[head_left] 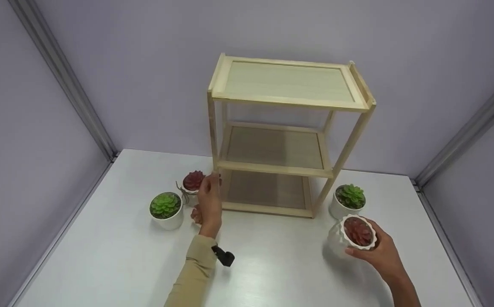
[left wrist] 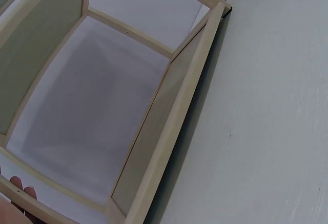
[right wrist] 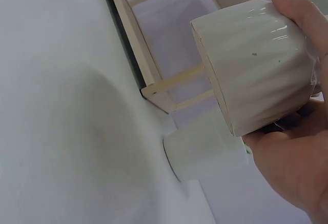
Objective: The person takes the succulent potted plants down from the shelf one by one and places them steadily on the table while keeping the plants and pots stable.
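A white pot with a scalloped rim and a dark red succulent (head_left: 357, 231) is held in my right hand (head_left: 383, 251), thumb on one side and fingers on the other. In the right wrist view the ribbed white pot (right wrist: 256, 65) is raised off the table and tilted. My left hand (head_left: 210, 202) is at the front left post of the wooden three-tier shelf (head_left: 272, 170). In the left wrist view its fingertips (left wrist: 29, 192) show behind that post, gripping it. Part of that hand falls outside the left wrist view.
A green succulent in a white pot (head_left: 338, 209) stands by the shelf's right side. To the left are another potted green succulent (head_left: 168, 211) and a red one (head_left: 194, 181) tied with twine. A reddish plant (head_left: 196, 214) is partly hidden by my left hand. Walls enclose the white table (head_left: 272, 264).
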Motion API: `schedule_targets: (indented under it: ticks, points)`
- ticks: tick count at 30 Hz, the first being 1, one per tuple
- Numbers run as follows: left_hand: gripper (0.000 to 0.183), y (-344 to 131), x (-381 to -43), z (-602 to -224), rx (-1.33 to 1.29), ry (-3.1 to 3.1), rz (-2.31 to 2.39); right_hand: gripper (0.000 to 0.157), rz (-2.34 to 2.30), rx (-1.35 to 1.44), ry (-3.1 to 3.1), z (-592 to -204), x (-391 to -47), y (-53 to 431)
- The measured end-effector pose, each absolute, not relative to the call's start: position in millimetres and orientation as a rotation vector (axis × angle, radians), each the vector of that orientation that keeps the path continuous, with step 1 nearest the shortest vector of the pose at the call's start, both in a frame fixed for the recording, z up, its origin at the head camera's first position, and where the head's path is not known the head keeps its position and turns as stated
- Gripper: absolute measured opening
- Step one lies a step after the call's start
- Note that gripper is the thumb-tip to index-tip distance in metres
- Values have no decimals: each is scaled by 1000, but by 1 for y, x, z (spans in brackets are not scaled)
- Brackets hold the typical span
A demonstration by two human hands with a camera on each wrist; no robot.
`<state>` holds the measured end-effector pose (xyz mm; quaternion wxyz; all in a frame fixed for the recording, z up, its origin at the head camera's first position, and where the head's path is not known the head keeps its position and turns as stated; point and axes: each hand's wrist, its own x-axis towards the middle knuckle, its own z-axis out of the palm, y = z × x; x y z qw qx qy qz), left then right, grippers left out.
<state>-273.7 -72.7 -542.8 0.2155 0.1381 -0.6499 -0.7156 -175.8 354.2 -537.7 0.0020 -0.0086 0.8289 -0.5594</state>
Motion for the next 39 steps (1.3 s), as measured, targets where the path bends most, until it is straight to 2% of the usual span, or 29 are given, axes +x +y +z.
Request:
schedule_targets:
  ticks: [7,16,22,29,36,39]
  points:
    - [47,-72,-275,-542,387,-1818,-1973,92,-1696,56,2590,-553,-186,366]
    - [41,-70,-275,-542,374,-1795,-1982,95,-1564,105,2617,-571,-197,374]
    - [37,-71,-276,-542,411,-1793,-1977,95,-1515,149,2638,-576,-203,374]
    - [42,-72,-277,-542,420,-1786,-1983,95,-1489,190,2626,-583,-208,376]
    - [37,-73,-276,-542,396,-1775,-1997,96,-1514,203,2618,-585,-210,375]
    - [42,-74,-275,-543,364,-1790,-2003,97,-1498,202,2622,-585,-211,374]
